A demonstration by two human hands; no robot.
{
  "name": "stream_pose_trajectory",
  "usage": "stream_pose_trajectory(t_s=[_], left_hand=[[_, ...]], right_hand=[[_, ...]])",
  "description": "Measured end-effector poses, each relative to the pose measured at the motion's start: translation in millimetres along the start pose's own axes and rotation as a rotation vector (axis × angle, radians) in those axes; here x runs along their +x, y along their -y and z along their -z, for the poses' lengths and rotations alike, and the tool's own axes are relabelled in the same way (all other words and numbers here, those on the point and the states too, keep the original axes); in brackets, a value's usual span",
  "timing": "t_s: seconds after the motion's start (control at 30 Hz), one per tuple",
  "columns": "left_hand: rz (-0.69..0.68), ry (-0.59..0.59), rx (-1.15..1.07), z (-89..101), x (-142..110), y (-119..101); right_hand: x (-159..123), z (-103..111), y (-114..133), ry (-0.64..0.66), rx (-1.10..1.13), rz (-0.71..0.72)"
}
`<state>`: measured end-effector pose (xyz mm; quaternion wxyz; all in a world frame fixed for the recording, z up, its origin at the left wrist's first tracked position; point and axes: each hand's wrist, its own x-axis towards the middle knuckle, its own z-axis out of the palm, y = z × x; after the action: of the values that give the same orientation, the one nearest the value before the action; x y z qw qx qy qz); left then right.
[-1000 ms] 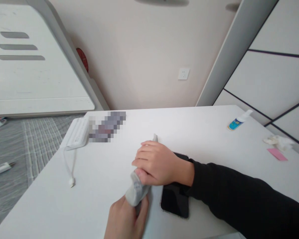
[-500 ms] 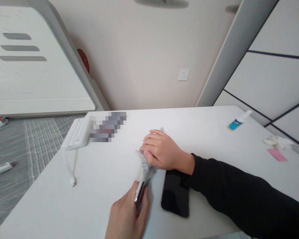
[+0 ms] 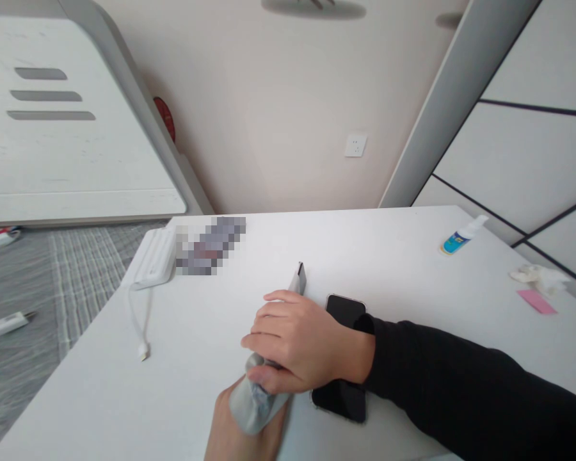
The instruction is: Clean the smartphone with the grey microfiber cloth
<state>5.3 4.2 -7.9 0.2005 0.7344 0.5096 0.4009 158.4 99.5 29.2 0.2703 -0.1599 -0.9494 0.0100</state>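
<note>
My right hand (image 3: 300,342), in a black sleeve, grips a slim flat device (image 3: 301,278) whose dark end sticks out past my fingers. A grey cloth (image 3: 254,400) bunches around the lower part of the device, under my right fingertips. My left hand (image 3: 233,438) sits at the bottom edge of the view, holding the cloth from below, and is mostly hidden by it. A black smartphone (image 3: 345,312) lies flat on the white table (image 3: 196,307), partly covered by my right wrist.
To the left on the table are a white rectangular object (image 3: 153,258) with a white cable (image 3: 141,320) and a pixelated patch (image 3: 210,246). To the right are a small spray bottle (image 3: 461,235), crumpled tissue (image 3: 540,278) and pink paper (image 3: 536,301). A rug lies on the floor.
My hands have slid toward me, with the cloth now lower and bunched over the device. My right hand has moved down and left, and more of the black smartphone's upper end shows.
</note>
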Motion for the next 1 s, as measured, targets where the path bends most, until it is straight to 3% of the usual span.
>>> stream_pose_trajectory(t_s=[0.23,0.33,0.5,0.6,0.73,0.8,0.9,1.0], left_hand=[[0.005,0.000,0.013,2.4,-0.8,2.7],[0.003,0.015,0.044,4.1,-1.0,1.7],[-0.028,0.070,0.207,5.8,1.1,-4.7],[-0.048,0.069,0.234,4.4,1.8,-5.7],[-0.101,0.036,0.243,4.2,0.8,-4.7],[-0.089,0.051,0.243,5.8,0.8,-5.1],[-0.066,0.064,0.262,8.5,1.9,-6.4],[-0.060,0.064,0.254,9.2,2.1,-5.6]], right_hand=[[2.3,-2.9,5.4,-0.002,-0.006,0.002],[0.3,-0.1,-12.6,-0.009,-0.038,0.002],[-11.7,11.2,-49.3,-0.079,-0.100,-0.182],[-11.7,10.3,-34.5,-0.083,-0.086,-0.172],[-4.4,4.5,-12.2,0.000,-0.035,-0.015],[-4.3,5.4,-21.5,0.012,-0.040,-0.021],[-9.1,10.6,-44.0,-0.039,-0.072,-0.142],[-10.7,11.7,-39.2,-0.073,-0.075,-0.184]])
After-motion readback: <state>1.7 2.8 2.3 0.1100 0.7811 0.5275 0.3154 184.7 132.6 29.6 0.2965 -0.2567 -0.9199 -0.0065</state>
